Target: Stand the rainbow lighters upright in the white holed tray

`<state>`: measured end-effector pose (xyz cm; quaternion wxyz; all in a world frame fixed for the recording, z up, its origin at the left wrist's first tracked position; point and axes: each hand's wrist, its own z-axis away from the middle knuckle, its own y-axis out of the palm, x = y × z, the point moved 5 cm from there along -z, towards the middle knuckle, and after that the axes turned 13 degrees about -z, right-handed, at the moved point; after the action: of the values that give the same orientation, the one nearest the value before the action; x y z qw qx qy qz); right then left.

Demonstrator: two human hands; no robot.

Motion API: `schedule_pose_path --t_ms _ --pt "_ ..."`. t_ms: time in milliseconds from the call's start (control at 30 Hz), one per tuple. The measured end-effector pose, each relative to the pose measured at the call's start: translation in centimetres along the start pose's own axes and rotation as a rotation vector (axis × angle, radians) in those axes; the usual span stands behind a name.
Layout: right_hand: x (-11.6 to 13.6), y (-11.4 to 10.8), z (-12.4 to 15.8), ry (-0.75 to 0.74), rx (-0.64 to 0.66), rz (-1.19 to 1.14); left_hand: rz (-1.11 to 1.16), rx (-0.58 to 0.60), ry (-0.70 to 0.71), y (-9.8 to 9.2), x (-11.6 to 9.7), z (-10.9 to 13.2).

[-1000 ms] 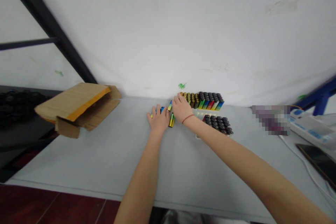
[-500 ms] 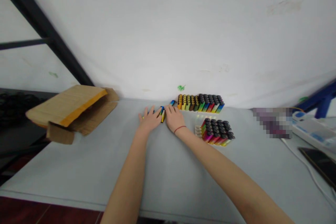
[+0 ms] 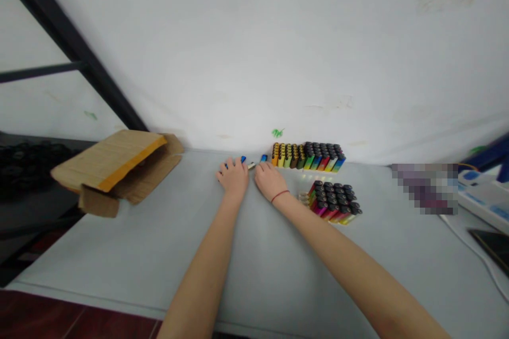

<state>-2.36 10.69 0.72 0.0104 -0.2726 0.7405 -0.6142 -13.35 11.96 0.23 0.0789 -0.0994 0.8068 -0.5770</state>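
Observation:
Both my hands lie side by side at the far edge of the grey table (image 3: 159,254), close to the white wall. My left hand (image 3: 234,176) is curled over a few loose colourful lighters (image 3: 243,160) whose blue ends stick out past the fingers. My right hand (image 3: 269,180), with a red string at the wrist, also covers loose lighters, and one blue tip shows beyond it. Just right of that hand, a row of upright lighters (image 3: 308,155) stands against the wall. A block of lighters (image 3: 333,201) with black tops sits nearer, to the right.
An open cardboard box (image 3: 115,167) lies tipped on the table's left side. A black metal frame (image 3: 71,47) runs up the wall at left. At the far right are a white power strip (image 3: 483,198), a cable and a dark phone (image 3: 493,243).
Both hands have drawn the loose lighters together and closed over them. The right hand left the upright row and now rests beside the left. The view shifted slightly.

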Motion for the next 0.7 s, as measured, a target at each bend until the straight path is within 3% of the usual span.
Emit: schedule_pose_path --t_ms 100,200,267,400,533,633,700 --pt "0.4 0.0 0.5 -0.013 -0.018 -0.019 -0.031 -0.008 -0.08 -0.2 0.3 -0.1" --pt "0.9 0.3 0.3 -0.072 -0.018 -0.044 -0.031 -0.018 -0.073 0.0 -0.2 -0.6" --pt "1.0 0.4 0.1 -0.113 -0.017 -0.056 0.002 -0.005 0.001 0.3 -1.0 -1.4" --pt "0.9 -0.1 0.7 -0.097 -0.036 -0.046 0.136 0.047 0.283 1.0 -1.8 -3.3" --pt "0.7 -0.7 1.9 0.007 -0.041 -0.009 0.181 0.101 0.455 2.1 0.8 -3.9" --pt "0.7 -0.5 1.7 0.043 -0.021 -0.002 0.118 0.27 0.534 3.3 2.8 -2.3" --pt "0.5 -0.3 1.1 0.064 -0.015 0.0 0.063 0.31 0.539 3.5 3.4 -1.1"
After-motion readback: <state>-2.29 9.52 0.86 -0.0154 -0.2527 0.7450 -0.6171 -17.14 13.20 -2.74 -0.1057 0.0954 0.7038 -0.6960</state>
